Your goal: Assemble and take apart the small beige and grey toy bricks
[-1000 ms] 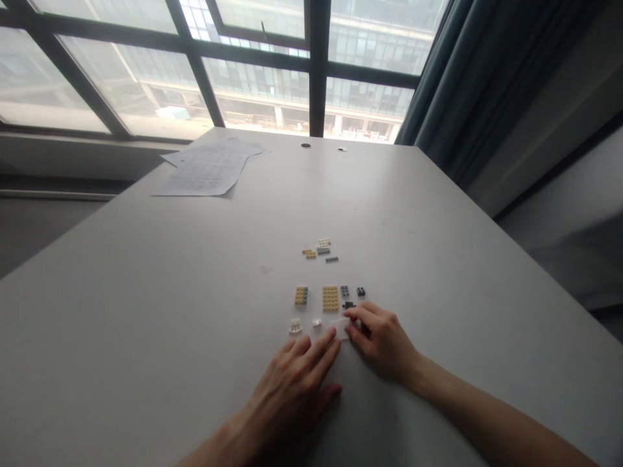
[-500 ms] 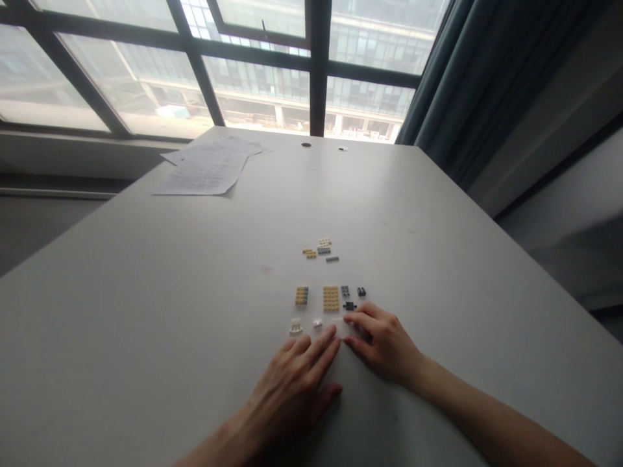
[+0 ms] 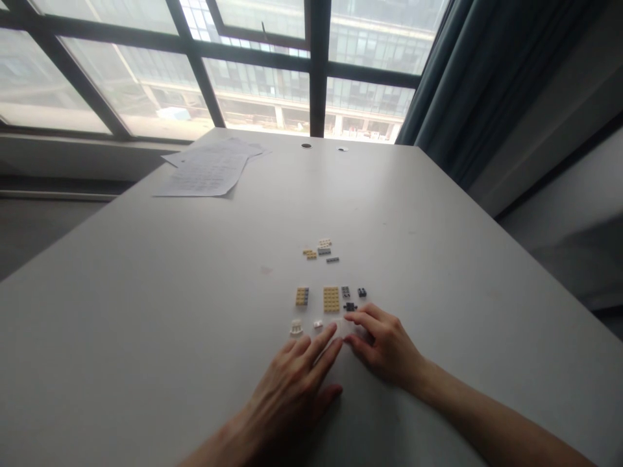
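The white piece (image 3: pixel 339 329) lies flat on the counter (image 3: pixel 146 311), between the fingertips of the two hands, its outline faint against the surface. The left hand (image 3: pixel 302 373) is released, palm down, fingers extended to the left side of the piece. The right hand (image 3: pixel 382 337) has thumb and index finger parted at its right edge; whether they grip cannot be determined. Working room is narrow beyond the piece: the tan plate (image 3: pixel 331 299) and the black connector (image 3: pixel 350 307) sit just past it, the connector near the right index fingertip. The small brick (image 3: pixel 318 324) lies just beside the left fingertips. A wide stretch of counter separates the hands from both side edges. The papers (image 3: pixel 202 168) lie well apart, overlapping the far left edge.
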Motion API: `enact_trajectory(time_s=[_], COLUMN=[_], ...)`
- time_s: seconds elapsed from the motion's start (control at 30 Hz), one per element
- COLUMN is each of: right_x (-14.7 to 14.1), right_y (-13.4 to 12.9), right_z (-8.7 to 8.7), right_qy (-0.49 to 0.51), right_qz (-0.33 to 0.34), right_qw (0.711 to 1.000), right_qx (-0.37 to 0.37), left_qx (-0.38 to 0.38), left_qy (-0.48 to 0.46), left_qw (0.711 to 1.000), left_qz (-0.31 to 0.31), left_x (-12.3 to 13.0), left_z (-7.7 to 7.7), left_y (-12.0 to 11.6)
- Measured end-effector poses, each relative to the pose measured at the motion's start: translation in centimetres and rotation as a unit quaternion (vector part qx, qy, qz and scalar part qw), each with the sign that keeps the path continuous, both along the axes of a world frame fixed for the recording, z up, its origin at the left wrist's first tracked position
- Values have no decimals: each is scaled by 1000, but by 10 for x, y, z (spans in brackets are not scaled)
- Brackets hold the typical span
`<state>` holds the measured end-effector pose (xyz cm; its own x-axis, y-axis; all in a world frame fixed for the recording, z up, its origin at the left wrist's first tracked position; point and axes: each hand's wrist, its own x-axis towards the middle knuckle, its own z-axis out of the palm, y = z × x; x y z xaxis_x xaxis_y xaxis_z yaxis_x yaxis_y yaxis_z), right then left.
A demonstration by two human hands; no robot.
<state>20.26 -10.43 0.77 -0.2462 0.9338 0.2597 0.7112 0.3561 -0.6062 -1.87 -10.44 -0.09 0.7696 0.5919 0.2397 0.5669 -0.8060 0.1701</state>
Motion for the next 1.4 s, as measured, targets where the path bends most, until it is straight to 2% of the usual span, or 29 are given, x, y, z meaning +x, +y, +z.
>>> enact_trajectory(time_s=[0.13, 0.27, 0.37, 0.47, 0.6, 0.7, 0.77, 0.87, 1.07, 1.4], right_x=[2, 8, 13, 15, 14, 13, 13, 12, 9, 9], right_y=[-1, 3, 7, 11, 12, 10, 8, 7, 9, 8], right_z=[1, 9, 14, 15, 10, 6, 4, 1, -4, -4], right_qy=[46, 64, 71, 82, 100, 111, 115, 122, 144, 144], right_qz=[-18, -37, -56, -76, -92, -95, -89, -78, -73, -70], right_qw=[997, 992, 992, 989, 983, 979, 976, 972, 974, 976], right_qx=[65, 98, 89, 95, 124, 143, 164, 186, 157, 146], left_qx=[36, 49, 30, -4, -75, -95, -108, -121, -112, -96], left_qy=[-83, -182, -197, -165, -101, -81, -67, -47, -36, -94], left_qw=[996, 982, 979, 981, 968, 963, 961, 961, 962, 963], left_qz=[-17, 17, 51, 105, 219, 240, 245, 245, 246, 232], left_x=[-6, -17, -25, -28, -19, -8, -3, 1, 3, -5], left_z=[5, 22, 40, 51, 45, 30, 23, 17, 15, 6], left_y=[-1, 7, 29, 66, 124, 156, 169, 177, 179, 168])
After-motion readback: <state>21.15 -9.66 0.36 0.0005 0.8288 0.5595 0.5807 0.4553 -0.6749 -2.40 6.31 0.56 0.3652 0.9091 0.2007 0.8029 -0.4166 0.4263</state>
